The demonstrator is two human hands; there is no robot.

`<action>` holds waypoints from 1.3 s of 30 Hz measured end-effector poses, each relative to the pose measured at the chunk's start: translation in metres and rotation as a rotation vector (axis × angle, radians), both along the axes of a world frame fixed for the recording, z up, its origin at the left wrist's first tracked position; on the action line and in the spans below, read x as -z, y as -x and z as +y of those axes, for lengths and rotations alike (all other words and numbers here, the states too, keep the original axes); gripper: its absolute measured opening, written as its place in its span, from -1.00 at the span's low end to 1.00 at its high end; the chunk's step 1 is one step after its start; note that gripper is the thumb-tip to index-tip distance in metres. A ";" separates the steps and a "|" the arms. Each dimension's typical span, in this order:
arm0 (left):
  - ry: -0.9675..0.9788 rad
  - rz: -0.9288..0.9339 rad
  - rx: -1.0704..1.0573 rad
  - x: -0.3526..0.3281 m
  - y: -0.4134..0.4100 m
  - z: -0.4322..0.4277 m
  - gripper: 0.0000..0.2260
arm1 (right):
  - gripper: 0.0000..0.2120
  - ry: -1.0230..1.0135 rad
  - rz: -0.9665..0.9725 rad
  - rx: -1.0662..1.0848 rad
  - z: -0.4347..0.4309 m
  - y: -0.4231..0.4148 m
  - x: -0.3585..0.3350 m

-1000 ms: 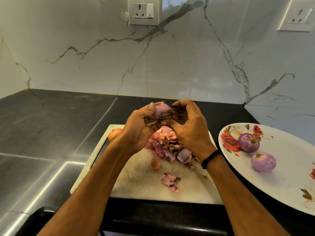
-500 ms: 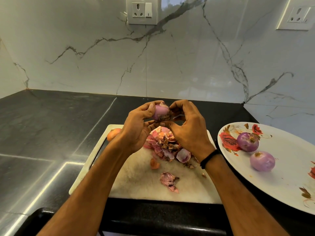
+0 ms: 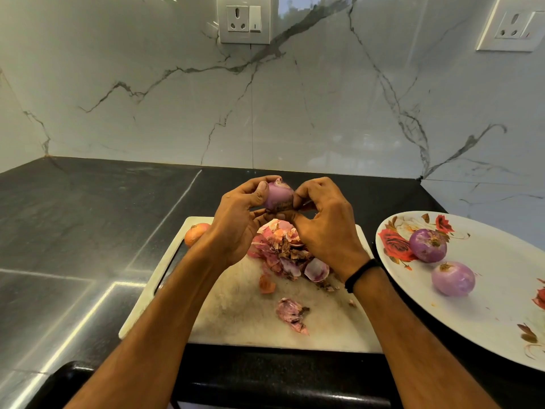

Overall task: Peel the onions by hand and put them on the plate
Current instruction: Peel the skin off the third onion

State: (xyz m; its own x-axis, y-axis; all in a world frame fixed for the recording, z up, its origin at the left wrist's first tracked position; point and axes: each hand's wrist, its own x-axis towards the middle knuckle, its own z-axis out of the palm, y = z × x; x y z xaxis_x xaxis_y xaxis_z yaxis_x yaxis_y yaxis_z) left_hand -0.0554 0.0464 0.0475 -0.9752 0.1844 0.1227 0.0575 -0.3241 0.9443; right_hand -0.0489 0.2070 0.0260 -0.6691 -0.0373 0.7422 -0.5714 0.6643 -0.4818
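Note:
A purple onion (image 3: 279, 196) is held up above the white cutting board (image 3: 241, 317). My left hand (image 3: 239, 222) grips its left side, thumb on the skin. From the right, my right hand (image 3: 321, 225) pinches the onion near its lower edge with curled fingers. Below the hands lies a heap of pink and brown onion peels (image 3: 283, 252). Two peeled purple onions (image 3: 428, 245) (image 3: 453, 278) sit on the white flowered plate (image 3: 498, 314) at the right. An unpeeled orange onion (image 3: 195, 232) rests at the board's far left corner, partly hidden by my left wrist.
The board lies on a dark stone counter (image 3: 73, 231) that ends at a marble wall with two sockets (image 3: 244, 19) (image 3: 511, 26). Loose peel scraps (image 3: 292, 314) lie on the board's near half. The plate overhangs the frame's right edge.
The onion has turned slightly in my hands, showing more smooth purple skin. Both hands stay in the same place above the peel heap.

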 end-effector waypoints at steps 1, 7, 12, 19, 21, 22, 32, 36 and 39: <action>-0.005 0.000 0.000 0.000 0.000 0.000 -0.76 | -0.73 0.012 0.000 -0.007 0.000 0.000 0.000; -0.007 0.004 0.003 -0.001 0.000 0.000 -0.77 | -0.67 0.007 -0.002 -0.014 0.000 -0.001 -0.002; -0.015 -0.011 -0.005 -0.001 0.000 0.000 -0.76 | -0.79 -0.009 -0.009 0.011 0.000 0.000 0.000; -0.137 -0.137 -0.027 -0.004 -0.001 0.000 -0.72 | -0.74 0.281 -0.130 -0.044 -0.001 -0.007 -0.010; -0.177 -0.197 -0.027 -0.006 -0.001 -0.001 -0.69 | -0.75 0.398 -0.189 -0.052 0.000 -0.008 -0.013; -0.198 -0.223 -0.023 -0.006 0.000 -0.002 -0.67 | -0.76 0.468 -0.220 -0.075 0.001 -0.009 -0.015; -0.140 -0.288 -0.038 -0.005 0.002 0.000 -0.53 | -0.82 0.704 -0.329 -0.100 0.005 -0.011 -0.017; 0.002 -0.262 -0.067 0.000 0.004 0.000 -0.42 | -0.55 0.464 -0.368 -0.194 0.007 -0.009 -0.015; 0.062 -0.214 -0.061 0.002 0.005 -0.001 -0.31 | -0.34 0.346 -0.444 -0.327 0.004 -0.010 -0.015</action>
